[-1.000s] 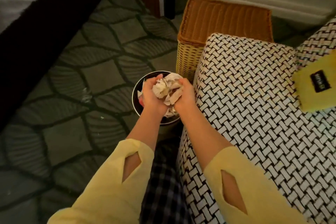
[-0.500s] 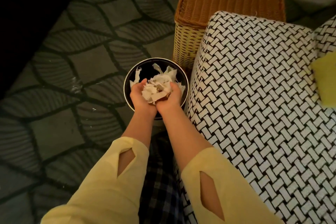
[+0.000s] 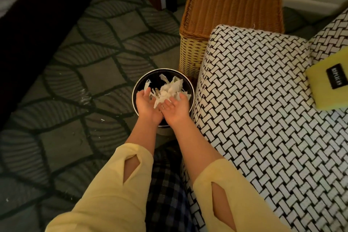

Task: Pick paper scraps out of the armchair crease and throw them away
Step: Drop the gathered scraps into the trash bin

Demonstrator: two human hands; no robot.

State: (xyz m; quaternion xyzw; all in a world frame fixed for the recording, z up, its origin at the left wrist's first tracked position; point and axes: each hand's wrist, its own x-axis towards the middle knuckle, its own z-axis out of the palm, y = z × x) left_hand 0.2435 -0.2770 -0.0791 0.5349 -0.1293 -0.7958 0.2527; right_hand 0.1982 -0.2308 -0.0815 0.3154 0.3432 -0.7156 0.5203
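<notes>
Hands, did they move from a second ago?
Yes. The left hand and right hand slid left over the trash bin, away from the armchair, and opened, releasing the paper scraps.

Left hand [image 3: 146, 107], right hand [image 3: 176, 109] palms-up over bin [image 3: 162, 70], paper scraps [image 3: 169, 90] inside, armchair [image 3: 254, 109] beside

Saw white paper scraps [image 3: 169, 90] against a black bin [image 3: 163, 70]. Found the armchair [image 3: 254, 103] printed in black-and-white basketweave, the wicker basket [image 3: 231, 9] honey-brown above, pale straw below. Noted a grey-green rug [image 3: 94, 52] with dark leaf outlines, pale yellow sleeves [image 3: 113, 194], dark plaid trousers [image 3: 167, 184].
</notes>
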